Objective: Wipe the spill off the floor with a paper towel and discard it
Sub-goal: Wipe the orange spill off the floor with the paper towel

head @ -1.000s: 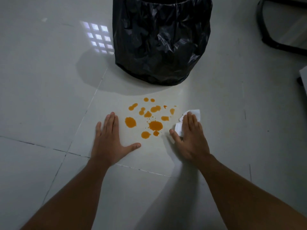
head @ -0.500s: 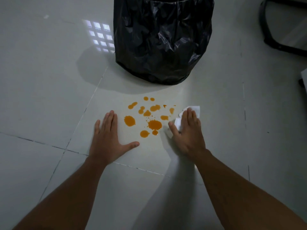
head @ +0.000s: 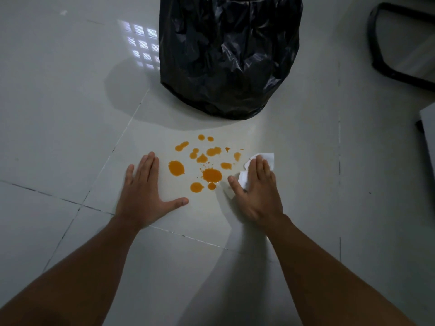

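Observation:
An orange spill [head: 211,174] lies in several drops and blotches on the white tiled floor. My left hand [head: 146,191] rests flat on the tile just left of the spill, fingers spread, holding nothing. My right hand [head: 257,191] presses a crumpled white paper towel [head: 267,158] onto the floor at the spill's right edge; the towel sticks out past my fingertips and beside my thumb. A bin lined with a black plastic bag [head: 230,55] stands just beyond the spill.
A black metal frame [head: 386,69] lies on the floor at the top right. A pale flat object with a dark edge [head: 427,128] pokes in from the right border. Bright window reflections [head: 143,45] mark the tiles left of the bin.
My right hand with the towel has shifted slightly toward the spill. My left hand stays flat in place. The orange drops look the same.

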The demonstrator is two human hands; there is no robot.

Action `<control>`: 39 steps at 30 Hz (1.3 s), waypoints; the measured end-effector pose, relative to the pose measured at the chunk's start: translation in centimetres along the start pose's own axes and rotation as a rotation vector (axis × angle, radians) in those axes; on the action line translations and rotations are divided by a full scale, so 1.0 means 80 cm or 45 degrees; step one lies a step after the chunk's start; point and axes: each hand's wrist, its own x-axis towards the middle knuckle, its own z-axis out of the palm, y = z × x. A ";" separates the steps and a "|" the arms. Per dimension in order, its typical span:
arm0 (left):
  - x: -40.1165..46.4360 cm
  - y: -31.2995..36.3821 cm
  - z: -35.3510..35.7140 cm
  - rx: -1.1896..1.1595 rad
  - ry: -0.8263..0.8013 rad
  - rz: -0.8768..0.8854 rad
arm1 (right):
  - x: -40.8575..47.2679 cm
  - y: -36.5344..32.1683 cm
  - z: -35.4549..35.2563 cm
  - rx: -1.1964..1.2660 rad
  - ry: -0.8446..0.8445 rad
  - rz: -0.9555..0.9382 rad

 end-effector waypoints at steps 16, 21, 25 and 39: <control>0.000 0.002 -0.001 -0.037 0.001 -0.012 | 0.023 -0.015 -0.001 -0.019 -0.034 0.030; 0.000 0.001 -0.002 -0.040 0.006 0.002 | 0.042 -0.005 -0.008 0.001 -0.045 -0.147; 0.000 0.003 -0.002 -0.043 0.012 0.002 | 0.015 0.018 -0.010 -0.053 -0.043 -0.251; 0.000 0.000 -0.002 -0.055 0.021 0.001 | 0.008 0.005 -0.012 -0.043 -0.144 -0.430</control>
